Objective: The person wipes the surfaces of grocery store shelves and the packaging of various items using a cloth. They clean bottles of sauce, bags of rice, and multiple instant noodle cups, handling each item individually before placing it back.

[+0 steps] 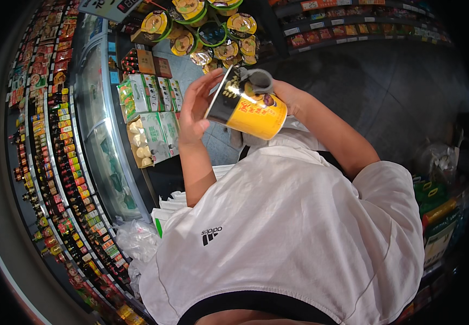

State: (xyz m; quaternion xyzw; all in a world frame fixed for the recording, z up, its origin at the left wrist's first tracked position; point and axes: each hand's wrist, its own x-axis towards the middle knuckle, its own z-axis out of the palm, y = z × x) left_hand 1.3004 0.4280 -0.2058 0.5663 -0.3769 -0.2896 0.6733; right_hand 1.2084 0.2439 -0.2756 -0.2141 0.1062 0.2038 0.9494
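Note:
A black-and-yellow paper food tub (255,115) is tilted on its side in front of me, its rim towards the left. My left hand (196,107) grips the tub at its rim end, thumb at the near edge and fingers at the far edge. A bunched grey cloth (259,80) lies against the upper side of the tub. My right hand (289,95) holds this cloth at the tub's right end; most of its fingers are hidden. Beyond my hands stand several stacked tubs with yellow round lids (226,49).
Boxed goods (149,95) are stacked left of my left hand, beside a glass-topped chest freezer (106,162). Shelves of packets and jars (70,162) line the far left. Another packet shelf (340,30) runs along the top right. Clear plastic bags (139,239) lie near my left side.

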